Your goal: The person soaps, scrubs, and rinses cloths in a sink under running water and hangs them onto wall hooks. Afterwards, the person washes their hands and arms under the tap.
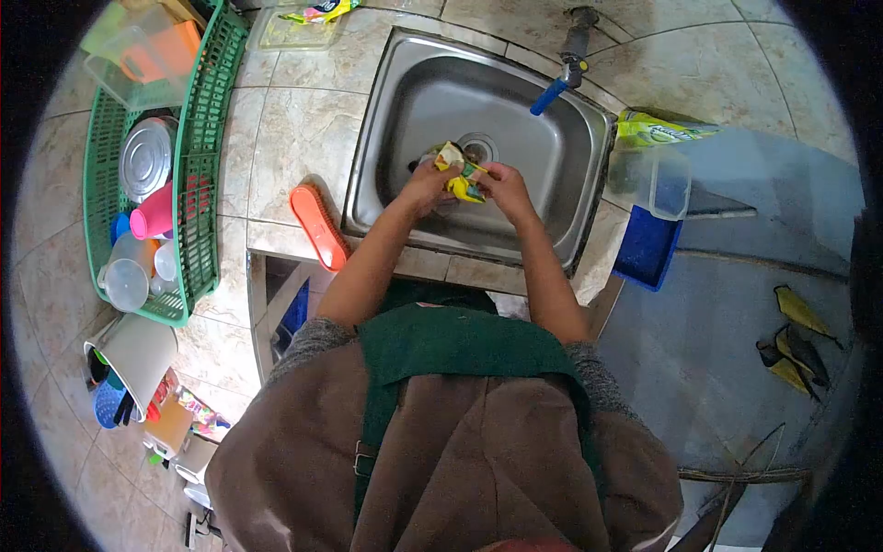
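Observation:
Over the metal sink (pixel 533 147), both hands are on a small yellow and green packet (pixel 466 187) with something pale at its top. My left hand (pixel 428 187) has its fingers wrapped round the packet's left side, and a clear item shows faintly beneath it. My right hand (pixel 504 189) pinches the packet's right edge. The drain (pixel 479 147) lies just behind the hands. A tap with a blue nozzle (pixel 549 96) points into the sink from the back right.
An orange brush (pixel 318 227) lies left of the sink. Farther left stands a green basket (pixel 200 184) of dishes and cups. On the right are a yellow-green pouch (pixel 658 130), a clear container (pixel 670 184) and a blue tray (pixel 647 248).

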`<state>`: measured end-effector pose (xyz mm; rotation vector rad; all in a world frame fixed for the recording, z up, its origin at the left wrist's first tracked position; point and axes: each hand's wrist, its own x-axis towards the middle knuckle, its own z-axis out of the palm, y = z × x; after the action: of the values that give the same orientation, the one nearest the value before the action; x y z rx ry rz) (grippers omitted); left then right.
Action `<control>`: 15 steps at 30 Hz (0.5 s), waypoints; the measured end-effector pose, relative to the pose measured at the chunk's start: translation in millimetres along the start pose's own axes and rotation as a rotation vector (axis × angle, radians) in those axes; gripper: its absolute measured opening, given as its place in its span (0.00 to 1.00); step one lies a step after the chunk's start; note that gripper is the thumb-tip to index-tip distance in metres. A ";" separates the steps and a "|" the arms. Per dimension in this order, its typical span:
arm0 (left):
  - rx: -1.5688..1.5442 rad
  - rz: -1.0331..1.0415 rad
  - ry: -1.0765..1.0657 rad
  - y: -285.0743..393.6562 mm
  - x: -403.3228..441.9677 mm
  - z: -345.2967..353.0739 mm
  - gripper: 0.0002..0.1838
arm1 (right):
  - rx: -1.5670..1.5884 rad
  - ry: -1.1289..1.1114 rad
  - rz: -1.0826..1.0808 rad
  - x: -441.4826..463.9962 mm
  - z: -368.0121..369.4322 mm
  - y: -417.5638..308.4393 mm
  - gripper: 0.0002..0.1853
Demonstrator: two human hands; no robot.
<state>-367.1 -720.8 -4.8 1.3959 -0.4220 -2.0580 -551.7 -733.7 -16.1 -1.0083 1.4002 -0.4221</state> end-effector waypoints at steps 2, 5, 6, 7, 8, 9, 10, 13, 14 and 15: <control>-0.145 0.078 -0.111 -10.6 7.4 -6.3 0.17 | 0.101 0.031 0.002 0.7 -3.3 2.0 0.13; -0.176 0.145 -0.217 -13.7 7.3 -8.6 0.16 | 0.253 0.041 -0.008 0.0 -5.9 5.9 0.13; -0.157 0.160 -0.241 -11.0 2.4 -7.2 0.17 | 0.303 0.036 -0.014 0.7 -6.3 8.0 0.13; -0.102 0.212 -0.257 -12.9 2.5 -7.5 0.17 | 0.306 0.045 -0.020 1.5 -6.4 10.2 0.17; -0.048 0.265 -0.272 -16.5 4.4 -8.1 0.18 | 0.308 0.053 -0.026 -0.6 -4.4 7.6 0.20; 0.007 0.319 -0.286 -16.0 3.0 -6.9 0.19 | 0.309 0.061 -0.033 -6.1 0.0 -2.4 0.24; -0.007 0.244 -0.242 -16.6 0.7 -5.3 0.22 | 0.241 0.042 -0.035 -14.3 4.8 -11.2 0.28; -0.068 0.125 -0.170 -17.1 -11.4 10.8 0.35 | 0.116 0.001 -0.067 -36.6 29.1 -43.1 0.38; -0.101 0.160 -0.189 -22.0 -9.4 16.5 0.40 | 0.128 -0.002 -0.098 -31.4 33.9 -31.3 0.40; -0.135 0.197 -0.208 -27.2 -5.7 18.9 0.44 | 0.138 -0.006 -0.130 -28.5 38.9 -26.6 0.42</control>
<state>-391.3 -697.7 -8.7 1.0237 -0.4772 -2.0342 -512.5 -713.4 16.8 -0.9896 1.2862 -0.6028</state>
